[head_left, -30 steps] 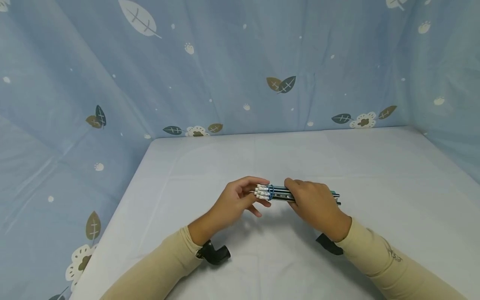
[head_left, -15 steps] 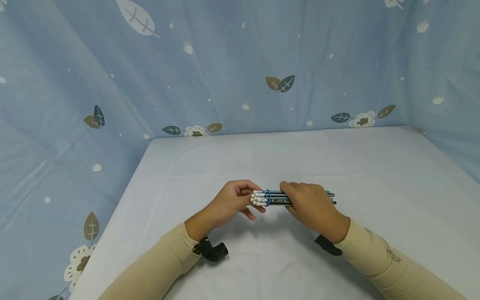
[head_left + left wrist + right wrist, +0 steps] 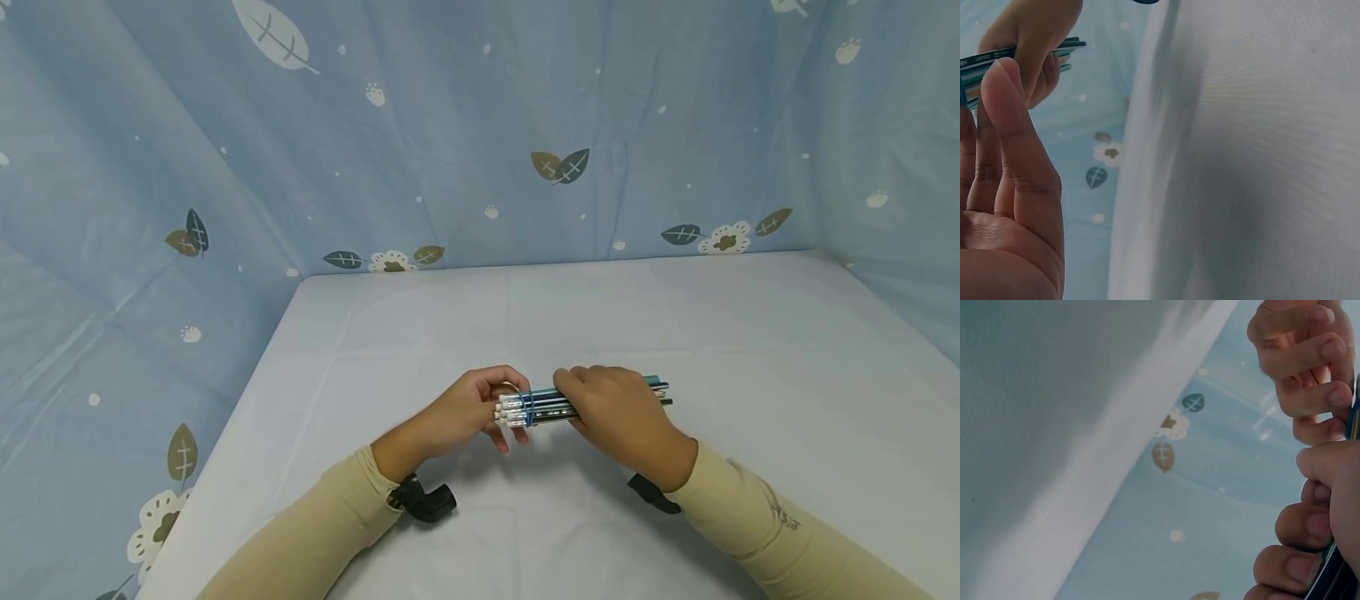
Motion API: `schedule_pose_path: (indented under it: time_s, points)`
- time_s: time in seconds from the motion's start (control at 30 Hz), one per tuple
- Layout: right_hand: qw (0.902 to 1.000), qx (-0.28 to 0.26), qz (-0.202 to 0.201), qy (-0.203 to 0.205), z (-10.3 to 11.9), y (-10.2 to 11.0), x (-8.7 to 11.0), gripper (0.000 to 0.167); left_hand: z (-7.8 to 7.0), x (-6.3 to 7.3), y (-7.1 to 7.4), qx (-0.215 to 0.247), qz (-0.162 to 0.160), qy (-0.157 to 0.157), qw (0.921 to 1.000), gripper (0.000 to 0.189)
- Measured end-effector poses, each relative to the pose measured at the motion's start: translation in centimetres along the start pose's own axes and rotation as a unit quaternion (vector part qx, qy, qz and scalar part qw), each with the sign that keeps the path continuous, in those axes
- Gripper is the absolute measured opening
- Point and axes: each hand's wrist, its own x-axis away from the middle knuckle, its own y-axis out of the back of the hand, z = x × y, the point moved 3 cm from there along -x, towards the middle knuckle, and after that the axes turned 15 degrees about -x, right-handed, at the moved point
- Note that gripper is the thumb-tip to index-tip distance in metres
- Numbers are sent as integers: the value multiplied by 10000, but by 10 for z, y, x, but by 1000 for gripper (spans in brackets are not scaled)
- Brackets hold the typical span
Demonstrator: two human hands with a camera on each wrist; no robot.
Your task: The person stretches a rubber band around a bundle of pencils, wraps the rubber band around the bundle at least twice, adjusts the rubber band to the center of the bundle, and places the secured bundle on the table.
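My right hand (image 3: pixel 618 412) grips a bundle of pencils (image 3: pixel 551 408) from above, its fingers curled round the shafts. White erasers (image 3: pixel 502 415) on silver ends point left, and a blue rubber band (image 3: pixel 529 408) circles the bundle just behind them. At that end is my left hand (image 3: pixel 472 408), fingers loosely bent and spread, the index fingertip right at the band and the thumb partly hidden by the erasers. In the left wrist view, the left thumb (image 3: pixel 1007 87) overlaps the dark pencil shafts. The right wrist view shows the left fingers (image 3: pixel 1310 369) beside the bundle's end.
A white-covered table (image 3: pixel 420 325) lies under both hands. Around it hangs a blue curtain (image 3: pixel 465 125) printed with leaves and flowers. Each wrist wears a black camera mount, the left one (image 3: pixel 426 500) near the table cover.
The pencil bundle has moved slightly left and toward me, its eraser end now tilted lower. My left index fingertip has come down from above the erasers to the band.
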Motion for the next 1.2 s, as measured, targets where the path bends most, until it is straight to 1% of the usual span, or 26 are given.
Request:
schedule_pose_path:
  time_s: [0.13,0.23,0.33,0.43,0.57,0.77,0.93,1.03,1.1,1.13,1.2]
  points:
    - [9997,96,-108,189,3,1,0,38,-1,-1,-2,-112,-18,20,9999,26]
    - [9993,99,-202,288,3,0,1,39,0,-1,-4,-144,-60,38,9999,22]
    - [9991,93,-250,326,4,-1,1,39,0,-2,-7,-143,-75,-7,9999,21]
    - [9991,113,-230,343,5,-3,1,39,-1,-2,-9,-132,-25,-85,9999,24]
    - [9991,159,-211,340,5,-4,0,38,0,-2,-10,-217,-27,-145,9997,25]
    - [9995,188,-188,155,1,-3,0,38,1,-3,-6,-492,-365,-22,9981,21]
    - [9994,318,-76,-89,-5,-4,0,37,1,-2,-3,-433,-674,-12,9968,22]
    - [9988,404,33,-275,-8,-4,0,35,0,-2,0,-265,-981,-103,9948,30]
    - [9981,449,94,-410,-10,-5,1,35,-2,-2,1,-296,-1225,-219,9918,35]
    - [9977,473,118,-469,-11,-5,1,35,-3,-2,1,-357,-1328,-299,9900,36]
    - [9970,495,140,-574,-13,-6,2,35,-5,-1,2,-701,-1485,-460,9854,33]
